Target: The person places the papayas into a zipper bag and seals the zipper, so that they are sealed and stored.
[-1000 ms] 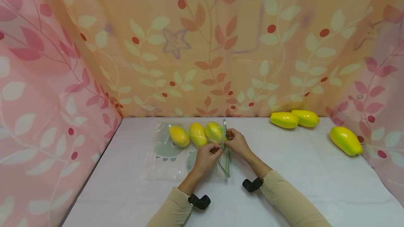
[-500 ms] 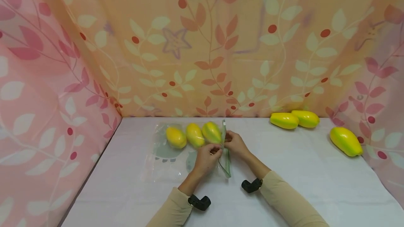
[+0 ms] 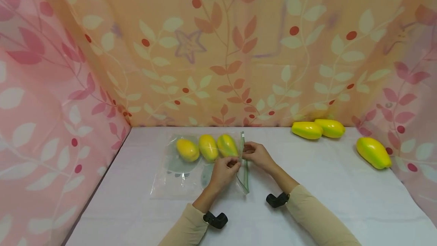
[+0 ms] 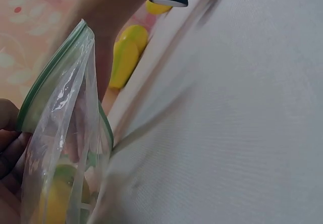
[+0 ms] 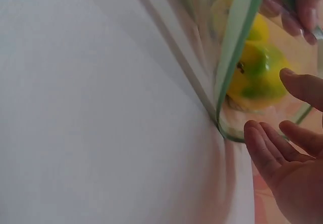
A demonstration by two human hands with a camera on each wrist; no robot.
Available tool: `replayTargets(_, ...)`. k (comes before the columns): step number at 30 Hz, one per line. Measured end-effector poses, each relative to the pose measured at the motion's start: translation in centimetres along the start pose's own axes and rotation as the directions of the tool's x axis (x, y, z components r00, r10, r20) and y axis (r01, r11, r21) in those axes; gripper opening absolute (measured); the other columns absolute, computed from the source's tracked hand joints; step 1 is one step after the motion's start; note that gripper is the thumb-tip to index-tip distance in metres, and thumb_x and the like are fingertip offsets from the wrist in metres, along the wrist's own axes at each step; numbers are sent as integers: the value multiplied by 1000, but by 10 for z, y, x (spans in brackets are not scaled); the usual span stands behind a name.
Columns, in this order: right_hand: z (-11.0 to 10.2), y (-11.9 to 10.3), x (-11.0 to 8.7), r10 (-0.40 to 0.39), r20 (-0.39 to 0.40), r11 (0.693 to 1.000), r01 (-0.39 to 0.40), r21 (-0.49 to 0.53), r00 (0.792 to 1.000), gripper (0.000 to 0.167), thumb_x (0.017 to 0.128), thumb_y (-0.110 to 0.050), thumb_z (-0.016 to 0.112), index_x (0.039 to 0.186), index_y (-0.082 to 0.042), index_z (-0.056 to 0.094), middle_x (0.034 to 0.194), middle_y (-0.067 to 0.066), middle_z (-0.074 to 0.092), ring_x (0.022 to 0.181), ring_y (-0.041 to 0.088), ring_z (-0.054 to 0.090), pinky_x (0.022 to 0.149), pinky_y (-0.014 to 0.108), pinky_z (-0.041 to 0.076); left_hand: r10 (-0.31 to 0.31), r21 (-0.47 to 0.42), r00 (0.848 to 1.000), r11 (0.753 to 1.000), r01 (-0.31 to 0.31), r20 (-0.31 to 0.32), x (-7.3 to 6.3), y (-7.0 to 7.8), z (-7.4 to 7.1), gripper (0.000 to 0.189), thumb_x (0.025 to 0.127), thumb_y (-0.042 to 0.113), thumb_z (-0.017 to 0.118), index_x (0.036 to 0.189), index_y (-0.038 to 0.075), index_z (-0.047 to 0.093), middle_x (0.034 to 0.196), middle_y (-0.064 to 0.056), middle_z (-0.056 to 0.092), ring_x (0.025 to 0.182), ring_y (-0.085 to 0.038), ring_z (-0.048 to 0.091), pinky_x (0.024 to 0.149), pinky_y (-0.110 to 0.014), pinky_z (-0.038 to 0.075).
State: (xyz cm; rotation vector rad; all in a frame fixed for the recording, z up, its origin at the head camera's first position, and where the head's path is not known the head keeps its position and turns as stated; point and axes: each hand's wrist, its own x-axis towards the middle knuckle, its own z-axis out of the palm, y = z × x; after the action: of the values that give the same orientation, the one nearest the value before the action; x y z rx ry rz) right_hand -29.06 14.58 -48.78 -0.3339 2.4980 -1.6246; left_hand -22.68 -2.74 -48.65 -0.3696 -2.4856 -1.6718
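A clear zip bag (image 3: 158, 187) with a green zip edge and grey printing lies on the table, its mouth toward the right. Inside rest three yellow-green papayas, a left one (image 3: 187, 150), a middle one (image 3: 208, 147) and one nearest the mouth (image 3: 227, 145). My left hand (image 3: 223, 172) pinches the green edge of the mouth and lifts it, as the left wrist view shows. At the mouth is my right hand (image 3: 261, 157); in the right wrist view its fingers (image 5: 262, 141) are spread, with nothing between them and the papaya (image 5: 257, 75) just beyond.
At the back right two papayas (image 3: 306, 130) lie side by side. Another papaya (image 3: 373, 153) is near the table's right edge. A patterned curtain (image 3: 218, 67) hangs behind the white table (image 3: 307, 174). Each wrist wears a black camera (image 3: 216, 220).
The three papayas have shifted left, deeper into the bag. My right hand has drawn slightly back to the right, while my left hand keeps its place at the bag's edge.
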Motion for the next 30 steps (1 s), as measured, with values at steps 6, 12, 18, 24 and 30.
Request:
replayTargets(6, -24, -2, -3, 42, 3, 995, -42, -93, 999, 45, 88, -17, 71, 127, 2, 59, 112, 19, 67, 99, 28, 66, 81, 34, 56, -12, -10, 1000, 1000, 12, -4, 0, 0, -2, 17, 87, 10, 68, 98, -4, 73, 85, -12, 73, 72, -6, 61, 67, -18, 52)
replayTargets(12, -61, -7, 0, 72, 11, 985, -69, -155, 997, 49, 90, -23, 69, 129, 3, 57, 114, 19, 66, 96, 23, 64, 83, 33, 56, 68, -29, 997, 997, -69, -29, -3, -2, -3, 19, 87, 9, 67, 96, -7, 71, 82, -10, 72, 70, -3, 59, 65, -18, 52)
replayTargets(18, -99, -10, 0, 80, -32, 977, -85, -194, 996, 50, 91, -28, 68, 129, 2, 56, 116, 21, 64, 97, 24, 62, 83, 31, 55, 26, -16, 999, 1000, -27, -27, -5, 0, -4, 19, 87, 10, 67, 98, -4, 72, 85, -11, 73, 73, -7, 61, 68, -19, 53)
replayTargets(24, -137, -9, -8, 99, -90, 962, -118, -247, 991, 55, 93, -36, 65, 131, 1, 53, 119, 22, 61, 103, 29, 59, 83, 28, 54, -4, 9, 1000, 1000, 4, -23, -4, 2, -5, 16, 88, 10, 68, 98, -2, 73, 86, -10, 73, 73, -7, 61, 68, -17, 51)
replayTargets(30, -169, -15, -17, 50, -171, 930, -108, -350, 984, 54, 94, -32, 64, 129, 7, 54, 117, 27, 62, 103, 34, 59, 73, 16, 48, 3, 4, 1000, 1000, -3, -20, -6, 6, -8, 16, 88, 11, 68, 98, -1, 73, 87, -10, 73, 75, -8, 61, 69, -17, 51)
